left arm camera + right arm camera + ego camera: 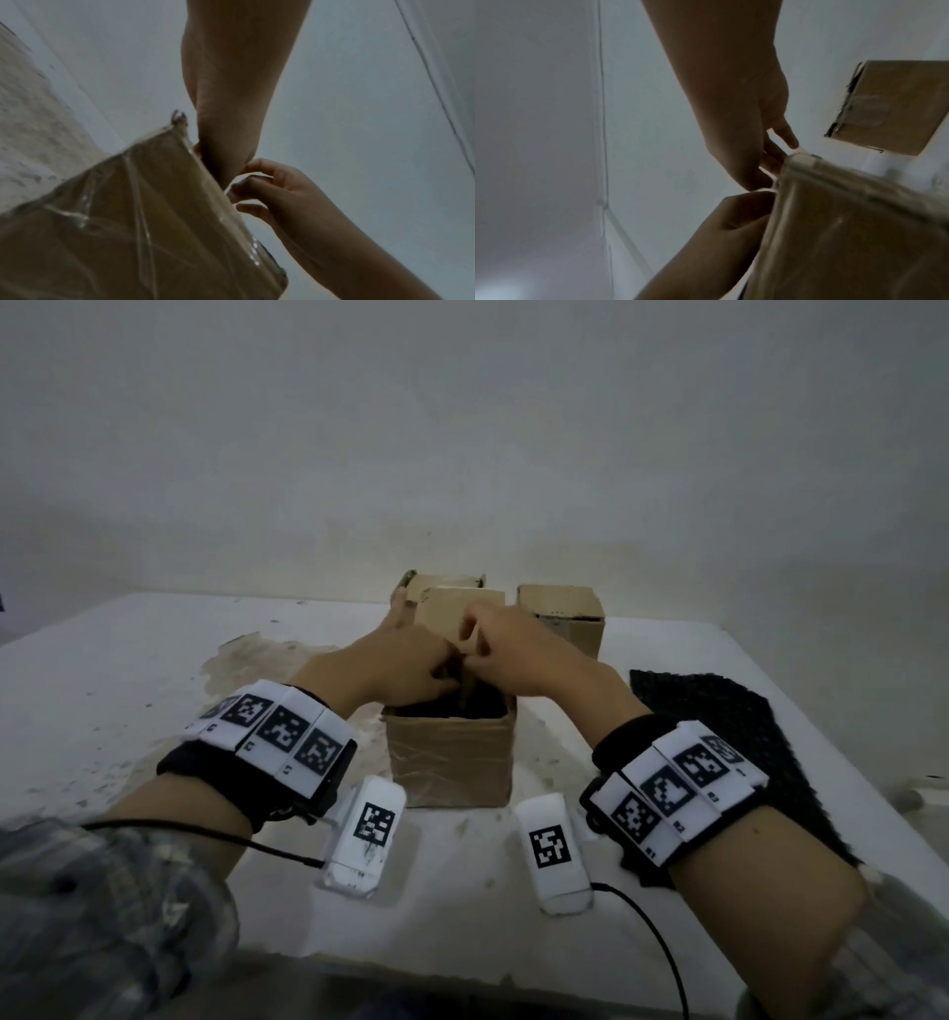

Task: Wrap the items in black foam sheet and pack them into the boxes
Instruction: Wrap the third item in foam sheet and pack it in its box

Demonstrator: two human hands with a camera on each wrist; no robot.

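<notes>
An open cardboard box [449,762] wrapped in clear tape stands at the table's middle, with a black foam bundle [436,708] showing dark inside it. My left hand [411,660] reaches over the left rim, and its fingers curl down onto the bundle with the tips hidden. My right hand [500,649] is beside it, pinching a tan flap [462,613] at the box's far side. The left wrist view shows the box [128,223], my left hand [226,121] and the curled right hand [280,192]. The right wrist view shows the box [859,233], my right hand [752,132] and my left hand [731,219].
A loose black foam sheet [729,737] lies flat on the table to the right. Two more cardboard boxes stand behind, one at the back middle [441,580] and one at the back right [562,613], which also appears as a box [890,105]. A stained white table [128,685] carries it all.
</notes>
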